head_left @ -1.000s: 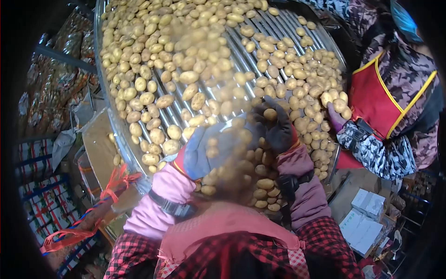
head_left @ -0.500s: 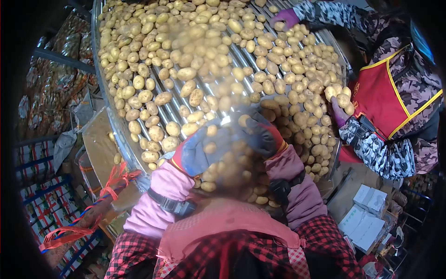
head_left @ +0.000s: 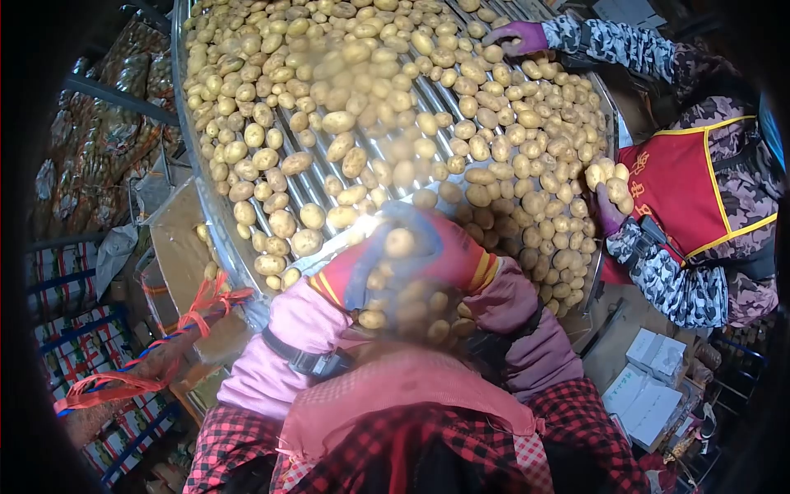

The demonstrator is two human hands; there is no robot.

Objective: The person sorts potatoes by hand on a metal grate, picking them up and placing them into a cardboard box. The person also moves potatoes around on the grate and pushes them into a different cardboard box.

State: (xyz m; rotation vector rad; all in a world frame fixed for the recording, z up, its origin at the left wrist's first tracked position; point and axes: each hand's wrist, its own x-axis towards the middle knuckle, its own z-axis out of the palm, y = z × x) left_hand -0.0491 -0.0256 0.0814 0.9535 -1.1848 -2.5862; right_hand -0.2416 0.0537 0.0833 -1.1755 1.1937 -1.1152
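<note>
A conveyor (head_left: 432, 96) of parallel metal bars (head_left: 319, 175), with a metal rim (head_left: 222, 235) along its left side, carries many loose potatoes (head_left: 340, 122). They crowd the far left and the right side; between, they lie scattered, and bare bars show among them.

The left forearm (head_left: 284, 346) and the right forearm (head_left: 527, 342) reached forward and converged before the torso (head_left: 403, 395). The gloved left hand (head_left: 358, 262) and the gloved right hand (head_left: 453, 245) were found close together, overlapping in view; contact between them could not be confirmed. Finger pose was likewise undetermined (the middle of the view was blurred). The left upper arm (head_left: 230, 436) and the right upper arm (head_left: 584, 420) flanked the torso, one on each side.
</note>
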